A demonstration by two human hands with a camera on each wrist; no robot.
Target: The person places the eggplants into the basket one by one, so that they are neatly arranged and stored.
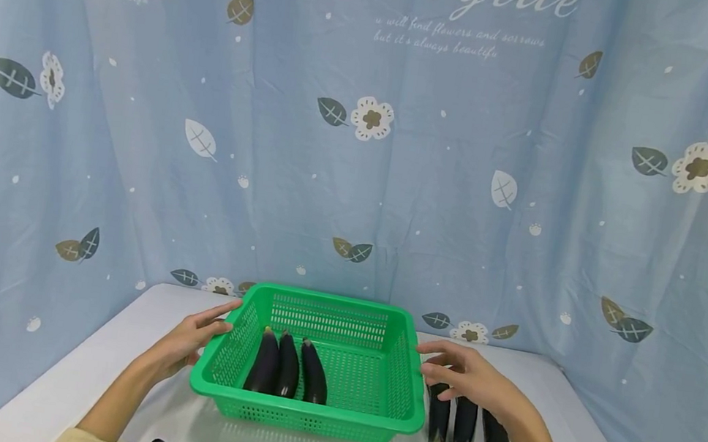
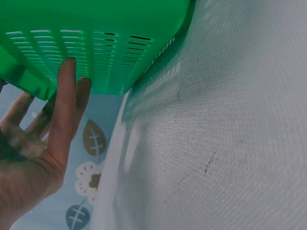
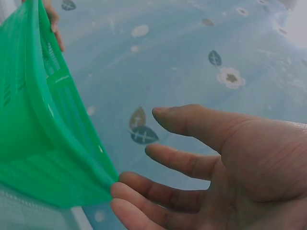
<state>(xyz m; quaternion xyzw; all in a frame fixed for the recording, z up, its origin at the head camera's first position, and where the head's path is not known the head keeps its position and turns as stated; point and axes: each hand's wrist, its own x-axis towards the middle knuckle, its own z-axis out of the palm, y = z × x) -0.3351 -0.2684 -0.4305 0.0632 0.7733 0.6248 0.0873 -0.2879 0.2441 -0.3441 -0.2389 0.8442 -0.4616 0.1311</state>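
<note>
A green plastic basket (image 1: 304, 408) with slotted walls stands on the white table in the head view. Inside, three dark eggplants (image 1: 313, 374) lie side by side toward its left. My left hand (image 1: 190, 337) is at the basket's left rim, with fairly straight fingers. In the left wrist view, two of its fingers (image 2: 62, 110) extend beneath the rim beside the slotted wall. My right hand (image 3: 230, 177) is at the opposite rim with its fingers spread. Its lower fingertips meet or nearly meet the rim; thumb and index finger are apart from it.
Right of the basket, three more eggplants (image 1: 464, 430) lie on the white table (image 1: 133, 341), partly hidden beneath my right hand and forearm. A blue curtain (image 1: 359, 177) printed with leaves and flowers hangs behind the table and along both sides.
</note>
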